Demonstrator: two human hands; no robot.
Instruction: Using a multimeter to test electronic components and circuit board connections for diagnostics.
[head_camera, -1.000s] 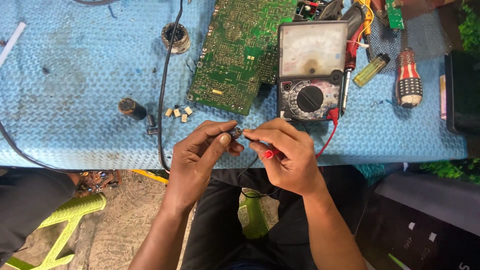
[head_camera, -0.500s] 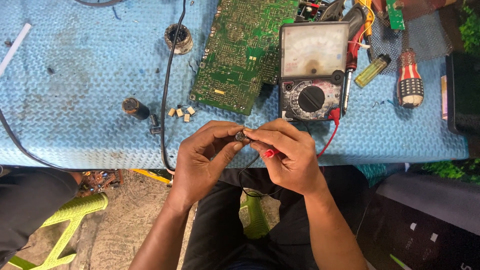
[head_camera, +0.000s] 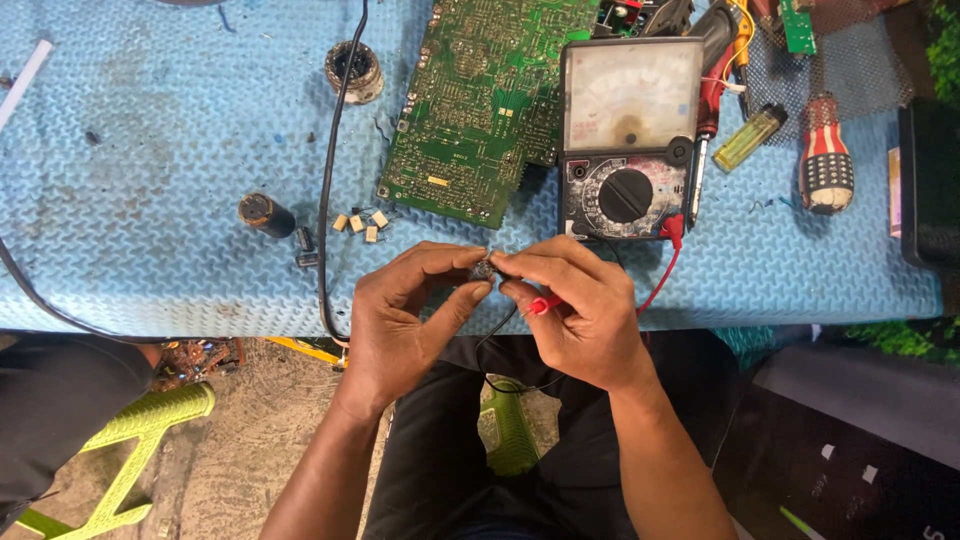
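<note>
Over the near edge of the blue textured mat (head_camera: 150, 200), left hand (head_camera: 400, 320) pinches a small dark component (head_camera: 483, 268), seemingly light, rigid, best gripped by its body, while right hand (head_camera: 580, 310) pinches the red probe (head_camera: 545, 303) against it.

Both forearms rise from six o'clock and converge toward twelve. The left hand (head_camera: 405, 315) is curled, thumb and forefinger pinched together at its two o'clock tip. The right hand (head_camera: 580, 315) meets it fingertip to fingertip, fingers bent inward, knuckles uppermost, wrist angled toward five o'clock.
</note>
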